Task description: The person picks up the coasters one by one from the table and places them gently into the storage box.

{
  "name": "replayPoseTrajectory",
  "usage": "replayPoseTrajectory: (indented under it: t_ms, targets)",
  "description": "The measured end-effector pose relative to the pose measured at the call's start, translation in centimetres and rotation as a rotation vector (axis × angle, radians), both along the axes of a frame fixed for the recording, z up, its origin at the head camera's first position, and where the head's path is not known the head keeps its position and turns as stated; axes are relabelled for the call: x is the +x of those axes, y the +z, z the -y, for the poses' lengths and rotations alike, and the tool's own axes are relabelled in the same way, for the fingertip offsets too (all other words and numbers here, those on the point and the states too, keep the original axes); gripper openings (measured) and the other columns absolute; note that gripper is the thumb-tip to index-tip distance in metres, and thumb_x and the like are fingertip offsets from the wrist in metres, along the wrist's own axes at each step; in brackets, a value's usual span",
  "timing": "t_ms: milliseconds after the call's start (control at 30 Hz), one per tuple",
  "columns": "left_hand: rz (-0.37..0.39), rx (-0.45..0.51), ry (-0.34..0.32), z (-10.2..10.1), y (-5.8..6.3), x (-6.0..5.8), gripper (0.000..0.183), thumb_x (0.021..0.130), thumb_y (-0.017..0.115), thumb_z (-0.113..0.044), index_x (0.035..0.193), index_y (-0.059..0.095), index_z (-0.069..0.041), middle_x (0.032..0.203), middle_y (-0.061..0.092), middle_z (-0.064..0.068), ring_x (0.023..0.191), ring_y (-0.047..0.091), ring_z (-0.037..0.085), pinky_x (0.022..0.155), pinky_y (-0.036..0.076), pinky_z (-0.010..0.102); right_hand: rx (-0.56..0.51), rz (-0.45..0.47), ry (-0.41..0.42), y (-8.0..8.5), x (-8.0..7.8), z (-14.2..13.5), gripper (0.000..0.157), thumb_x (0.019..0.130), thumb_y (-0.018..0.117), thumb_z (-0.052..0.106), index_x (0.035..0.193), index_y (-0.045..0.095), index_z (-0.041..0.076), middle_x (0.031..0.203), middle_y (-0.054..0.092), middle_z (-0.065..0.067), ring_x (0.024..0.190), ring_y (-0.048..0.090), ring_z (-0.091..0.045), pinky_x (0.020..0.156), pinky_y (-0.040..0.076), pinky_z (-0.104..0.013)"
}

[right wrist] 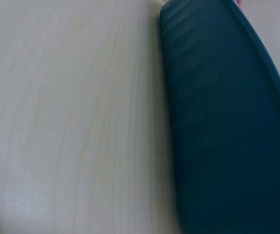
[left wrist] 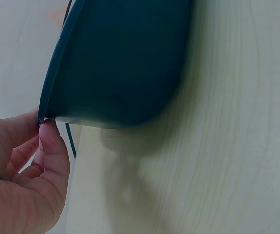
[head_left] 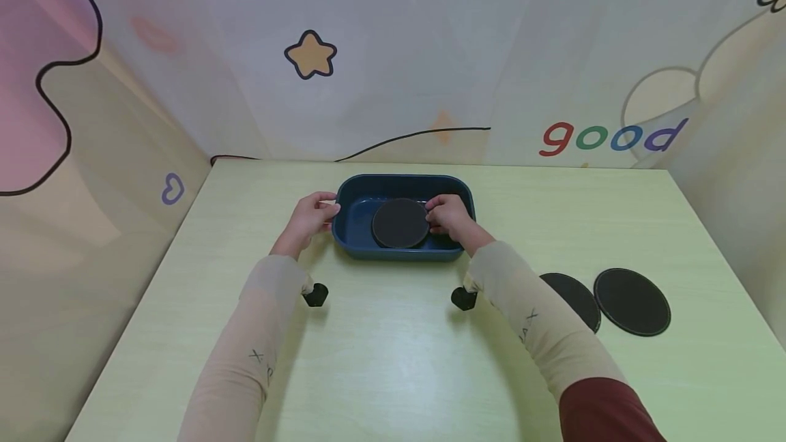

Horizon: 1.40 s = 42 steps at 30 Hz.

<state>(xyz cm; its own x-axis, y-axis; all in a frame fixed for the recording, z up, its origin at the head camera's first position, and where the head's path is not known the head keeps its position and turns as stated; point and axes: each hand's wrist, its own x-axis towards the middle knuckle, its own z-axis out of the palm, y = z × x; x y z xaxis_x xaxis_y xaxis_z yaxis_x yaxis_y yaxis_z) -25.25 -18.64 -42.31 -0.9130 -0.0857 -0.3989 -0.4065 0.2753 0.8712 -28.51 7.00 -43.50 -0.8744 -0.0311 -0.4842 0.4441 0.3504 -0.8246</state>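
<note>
A dark blue rectangular basin [head_left: 402,255] with rounded corners stands toward the far side of the table. My left hand [head_left: 310,217] pinches the rim at its left end; in the left wrist view, thumb and fingers of that hand [left wrist: 30,170] meet at the basin's lip [left wrist: 115,58]. Reaching over the right end, my right hand [head_left: 450,215] pinches the right edge of a black round coaster [head_left: 400,224] inside the basin. The coaster looks slightly tilted; whether it touches the floor there I cannot tell. The right wrist view mostly has the basin's outer wall [right wrist: 223,117].
Two more black round coasters lie at the table's right: one [head_left: 632,302] fully visible, the other [head_left: 571,299] partly hidden by my right sleeve. A printed cloth backdrop [head_left: 393,53] rises behind the pale wooden table [head_left: 381,360]. Small black pieces [head_left: 316,295] hang at both wrists.
</note>
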Motion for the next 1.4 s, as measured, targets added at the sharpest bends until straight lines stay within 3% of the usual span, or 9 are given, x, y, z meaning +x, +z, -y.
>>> replayPoseTrajectory:
  t_ms: [433, 633, 933, 1400]
  targets:
    - [-0.013, -0.004, -0.011, -0.4, 0.1, -0.1, 0.037, 0.091, 0.05, -0.018, 0.127, 0.044, -0.011, 0.103, 0.049, 0.007, 0.083, 0.053, 0.017, 0.062, 0.046, 0.017, 0.028, -0.018, 0.025, 0.4, 0.3, -0.4, 0.025, 0.084, 0.05, -0.005, 0.108, 0.054, 0.001, 0.083, 0.049, -0.007, 0.068, 0.049, -0.015, 0.056, 0.049, -0.024]
    - [-0.011, -0.012, -0.013, -0.5, 0.4, 0.1, 0.037, 0.091, 0.05, -0.018, 0.128, 0.044, -0.011, 0.105, 0.049, 0.008, 0.089, 0.054, 0.02, 0.063, 0.047, 0.017, 0.035, -0.067, 0.075, 1.6, 0.7, -1.1, 0.025, 0.084, 0.049, -0.004, 0.109, 0.052, 0.001, 0.085, 0.051, -0.007, 0.069, 0.05, -0.015, 0.056, 0.05, -0.024]
    - [-0.024, -0.019, -0.022, -0.3, 0.4, 0.1, 0.037, 0.092, 0.049, -0.018, 0.128, 0.044, -0.011, 0.106, 0.049, 0.009, 0.082, 0.053, 0.016, 0.063, 0.047, 0.017, 0.058, -0.13, 0.303, 4.2, 2.0, -2.4, 0.029, 0.087, 0.048, -0.003, 0.115, 0.047, -0.003, 0.09, 0.048, -0.007, 0.083, 0.052, -0.02, 0.068, 0.053, -0.032]
    - [-0.02, -0.032, -0.021, -0.4, 0.3, 0.2, 0.037, 0.092, 0.049, -0.018, 0.128, 0.043, -0.01, 0.107, 0.05, 0.009, 0.081, 0.053, 0.015, 0.063, 0.046, 0.016, 0.106, -0.209, 0.568, 6.5, 3.4, -5.5, 0.029, 0.087, 0.053, 0.004, 0.115, 0.047, -0.003, 0.096, 0.049, -0.008, 0.087, 0.051, -0.019, 0.071, 0.049, -0.027]
